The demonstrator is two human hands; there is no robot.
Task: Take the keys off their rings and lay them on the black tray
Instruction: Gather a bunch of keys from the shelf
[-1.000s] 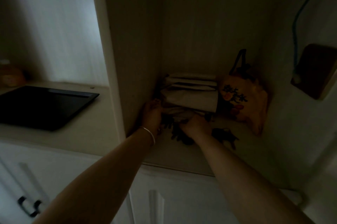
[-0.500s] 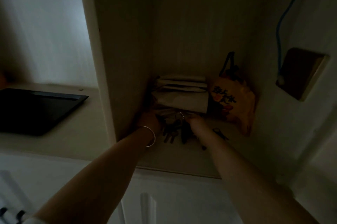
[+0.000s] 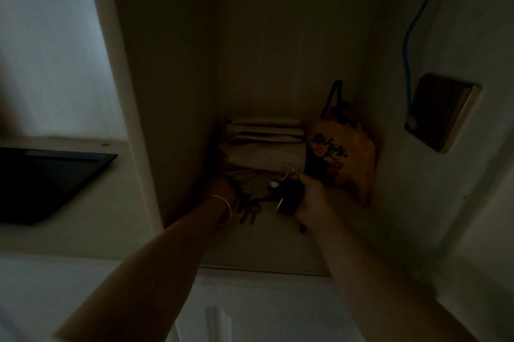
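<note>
Gripping a dark key bunch (image 3: pixel 289 197) in the right hand (image 3: pixel 311 197), fingers closed round it; left hand (image 3: pixel 222 188) sits at more keys (image 3: pixel 249 209) on the shelf, closure unclear. Judging: light, rigid, jangly. Pinch the ring. Black tray (image 3: pixel 41 183) well left on tabletop.

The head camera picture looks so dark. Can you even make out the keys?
Head view: the alcove is dim, with brighter light at far left; the keys by the left hand are only dark shapes, the right hand holds a dark bunch, and the black tray lacks detail.
</note>
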